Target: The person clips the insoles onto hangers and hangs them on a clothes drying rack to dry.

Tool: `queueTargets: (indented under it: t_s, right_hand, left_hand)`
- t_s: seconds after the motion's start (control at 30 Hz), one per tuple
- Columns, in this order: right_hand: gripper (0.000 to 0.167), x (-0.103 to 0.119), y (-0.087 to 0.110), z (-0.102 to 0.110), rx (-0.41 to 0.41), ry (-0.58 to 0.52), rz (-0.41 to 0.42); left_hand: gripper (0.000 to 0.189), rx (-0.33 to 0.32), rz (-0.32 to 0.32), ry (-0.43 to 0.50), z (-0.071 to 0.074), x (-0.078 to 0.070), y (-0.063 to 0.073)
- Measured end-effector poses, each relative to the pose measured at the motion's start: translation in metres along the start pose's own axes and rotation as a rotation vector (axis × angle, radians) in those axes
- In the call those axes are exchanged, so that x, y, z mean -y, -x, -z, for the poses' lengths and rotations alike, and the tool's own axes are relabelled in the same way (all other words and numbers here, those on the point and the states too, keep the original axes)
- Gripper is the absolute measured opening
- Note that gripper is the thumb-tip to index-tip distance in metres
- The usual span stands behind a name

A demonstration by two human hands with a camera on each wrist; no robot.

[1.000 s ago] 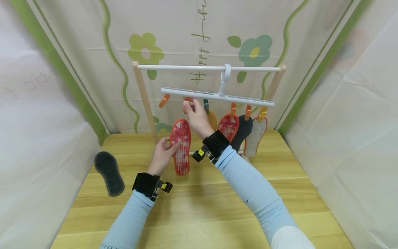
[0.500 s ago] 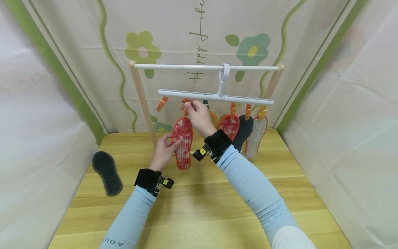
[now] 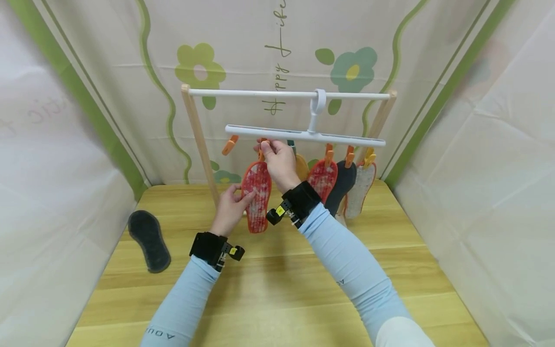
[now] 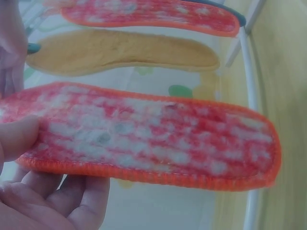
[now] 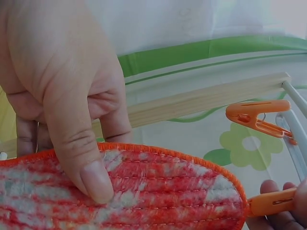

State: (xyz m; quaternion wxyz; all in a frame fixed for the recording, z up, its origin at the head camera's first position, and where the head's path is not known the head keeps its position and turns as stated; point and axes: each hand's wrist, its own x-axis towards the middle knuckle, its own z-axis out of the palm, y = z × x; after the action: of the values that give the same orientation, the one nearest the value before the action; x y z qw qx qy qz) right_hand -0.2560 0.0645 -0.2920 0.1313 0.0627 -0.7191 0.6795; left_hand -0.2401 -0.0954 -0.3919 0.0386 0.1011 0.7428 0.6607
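Observation:
A red-and-white insole (image 3: 257,197) with an orange edge hangs upright below the hanger. My left hand (image 3: 230,208) pinches its side, thumb on the front face and fingers behind, as the left wrist view shows. My right hand (image 3: 282,164) holds an orange clothespin (image 5: 271,202) at the insole's top end. In the right wrist view the clothespin's tip meets the insole's edge; how far it bites cannot be made out. The clothespin hangs under a white hanger (image 3: 269,131). Left of it, another orange clothespin (image 3: 230,144) dangles with nothing in it.
The hanger hooks over a white rod (image 3: 243,93) between wooden posts. To the right hang a yellow insole (image 3: 301,167), a second red insole (image 3: 322,176), a black insole (image 3: 342,185) and a pale insole (image 3: 361,190). A dark insole (image 3: 149,242) lies at the table's left.
My left hand has raised the red insole and brought it slightly right, up to the clothespin in my right hand. The hanger has swung a little.

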Motion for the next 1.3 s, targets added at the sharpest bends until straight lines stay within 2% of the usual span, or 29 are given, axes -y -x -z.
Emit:
queueTargets:
  t_s: [0.37, 0.97, 1.3]
  right_hand:
    - [0.031, 0.001, 0.0, 0.0, 0.006, -0.036, -0.019]
    - [0.031, 0.001, -0.001, 0.002, 0.011, -0.026, -0.02]
    - [0.036, 0.001, 0.002, 0.003, 0.088, 0.012, -0.021]
  left_hand:
    - [0.039, -0.008, -0.01, -0.02, -0.004, -0.005, -0.004]
    - [0.037, -0.042, -0.015, -0.012, -0.008, -0.01, -0.007]
    - [0.04, -0.04, -0.005, -0.007, -0.007, -0.009, -0.009]
